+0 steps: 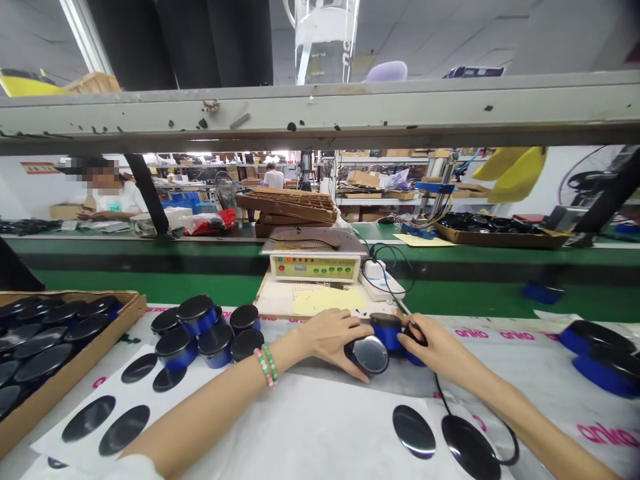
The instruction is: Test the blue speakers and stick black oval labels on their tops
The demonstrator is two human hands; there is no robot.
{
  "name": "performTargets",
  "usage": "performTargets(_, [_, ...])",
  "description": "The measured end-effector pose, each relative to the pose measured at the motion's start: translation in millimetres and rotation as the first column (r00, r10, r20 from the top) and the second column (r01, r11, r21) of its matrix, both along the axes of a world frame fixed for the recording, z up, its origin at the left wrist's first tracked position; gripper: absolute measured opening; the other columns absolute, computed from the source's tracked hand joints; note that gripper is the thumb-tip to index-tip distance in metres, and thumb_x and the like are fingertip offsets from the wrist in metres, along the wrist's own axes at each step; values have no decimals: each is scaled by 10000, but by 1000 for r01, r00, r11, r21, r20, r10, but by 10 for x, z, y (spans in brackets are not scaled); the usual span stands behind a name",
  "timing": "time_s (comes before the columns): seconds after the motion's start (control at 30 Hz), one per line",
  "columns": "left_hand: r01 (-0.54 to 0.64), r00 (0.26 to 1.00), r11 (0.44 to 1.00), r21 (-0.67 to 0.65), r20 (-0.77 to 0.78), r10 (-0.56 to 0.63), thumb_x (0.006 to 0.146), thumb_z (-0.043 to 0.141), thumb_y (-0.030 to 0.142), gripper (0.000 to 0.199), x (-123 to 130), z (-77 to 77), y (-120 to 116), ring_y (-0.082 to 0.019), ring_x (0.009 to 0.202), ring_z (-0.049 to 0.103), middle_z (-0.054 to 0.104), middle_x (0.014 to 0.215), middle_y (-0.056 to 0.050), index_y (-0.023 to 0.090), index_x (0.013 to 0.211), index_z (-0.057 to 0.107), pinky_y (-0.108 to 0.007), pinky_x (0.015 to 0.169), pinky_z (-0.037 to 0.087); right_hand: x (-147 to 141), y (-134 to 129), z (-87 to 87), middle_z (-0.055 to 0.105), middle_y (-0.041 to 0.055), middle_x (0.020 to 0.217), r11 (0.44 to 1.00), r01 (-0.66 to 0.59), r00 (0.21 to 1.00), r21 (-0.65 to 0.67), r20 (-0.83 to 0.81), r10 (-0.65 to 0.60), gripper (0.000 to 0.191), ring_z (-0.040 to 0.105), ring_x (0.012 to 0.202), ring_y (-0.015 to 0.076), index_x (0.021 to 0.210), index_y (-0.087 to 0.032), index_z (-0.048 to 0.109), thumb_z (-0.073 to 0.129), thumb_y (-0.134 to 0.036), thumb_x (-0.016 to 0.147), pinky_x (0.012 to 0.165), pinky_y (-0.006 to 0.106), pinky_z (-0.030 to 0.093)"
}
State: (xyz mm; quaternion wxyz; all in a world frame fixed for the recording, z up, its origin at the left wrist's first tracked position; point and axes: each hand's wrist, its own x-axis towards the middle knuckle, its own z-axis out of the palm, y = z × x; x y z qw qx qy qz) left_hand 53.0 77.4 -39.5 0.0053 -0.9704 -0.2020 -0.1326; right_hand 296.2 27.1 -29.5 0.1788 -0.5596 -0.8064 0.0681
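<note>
My left hand [333, 337] grips a round blue unit [370, 353] lying on its side, its shiny black face turned toward me. My right hand [433, 347] holds a small black part [416, 333] against a second blue unit [386, 328] just behind the first; a black cable [500, 453] runs from there back under my right forearm. Several more blue units with black tops [200, 333] stand clustered left of my left wrist, which wears a bead bracelet. Two loose black discs [413, 431] lie on the white sheet in front of my right arm.
A cardboard tray of black discs [45, 347] sits at the left edge. More black discs lie on a white sheet [115, 420]. A tester box with buttons [315, 267] stands behind my hands. Blue units [600, 353] lie at right. A person sits across the green conveyor [150, 287].
</note>
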Motion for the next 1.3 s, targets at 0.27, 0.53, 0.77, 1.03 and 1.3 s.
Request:
performTargets(0.27, [61, 996, 998, -23, -62, -63, 616, 651, 762, 927, -39, 92, 66, -308, 975, 593, 614, 1134, -143, 197, 1328, 473, -395, 846, 455, 131, 94, -159, 572, 103, 983, 998, -67, 998, -2, 2, 67, 178, 525, 1000, 272, 684, -243, 337, 500, -196, 740, 795, 388, 447])
performTargets(0.53, [-138, 990, 985, -103, -29, 136, 841, 622, 439, 507, -269, 146, -60, -282, 1094, 550, 564, 1206, -120, 213, 1280, 505, -386, 870, 479, 103, -31, 31, 586, 43, 809, 996, -34, 999, -80, 1, 34, 151, 556, 791, 224, 677, -235, 401, 544, -253, 721, 693, 330, 444])
performTargets(0.77, [-117, 993, 980, -163, -28, 113, 703, 680, 585, 639, -102, 238, -138, -311, 1077, 559, 613, 1162, -105, 210, 1212, 586, -427, 933, 453, -85, 278, 176, 578, 17, 651, 978, 184, 982, -100, -20, -187, 381, 519, 563, 155, 719, -202, 491, 451, -538, 894, 556, 297, 406])
performTargets(1.03, [-173, 983, 976, -135, 40, 179, 718, 656, 658, 664, -1, 109, -236, -303, 1088, 546, 644, 1104, -108, 175, 1168, 591, -450, 1007, 400, -264, 243, 55, 589, 16, 836, 997, 76, 995, -23, -57, -77, 163, 586, 750, 175, 922, -186, 517, 567, -311, 831, 676, 313, 464])
performTargets(1.3, [-268, 948, 950, -161, 129, 290, 883, 538, 526, 561, -381, 443, -640, -320, 1330, 393, 441, 1424, -161, 220, 1347, 459, -538, 1082, 348, 182, -14, 139, 537, 126, 1269, 995, 80, 997, 65, -17, -79, 330, 616, 994, 247, 685, -232, 402, 489, -508, 842, 810, 335, 491])
